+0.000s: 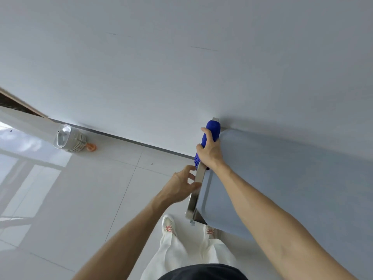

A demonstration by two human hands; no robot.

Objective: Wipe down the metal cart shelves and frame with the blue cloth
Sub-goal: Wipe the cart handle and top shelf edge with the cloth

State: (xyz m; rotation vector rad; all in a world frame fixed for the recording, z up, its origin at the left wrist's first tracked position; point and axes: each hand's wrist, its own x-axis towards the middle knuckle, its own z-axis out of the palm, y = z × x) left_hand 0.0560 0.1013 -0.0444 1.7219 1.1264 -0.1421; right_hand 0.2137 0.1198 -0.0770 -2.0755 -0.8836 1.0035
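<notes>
Head view: the right hand (210,152) clenches the blue cloth (212,130) around the metal cart's (282,178) side rail (199,178), cloth bunched beyond the knuckles toward the wall. Just behind that grip, the left hand (181,186) touches the rail with loose, uncurled fingers.

Two bare forearms with no sleeves, left hand (182,183) and right hand (210,152) without rings or gloves, loose white trousers (181,253), white trainers (169,225) with pink-red laces, dark top edge (201,272) nearest
</notes>
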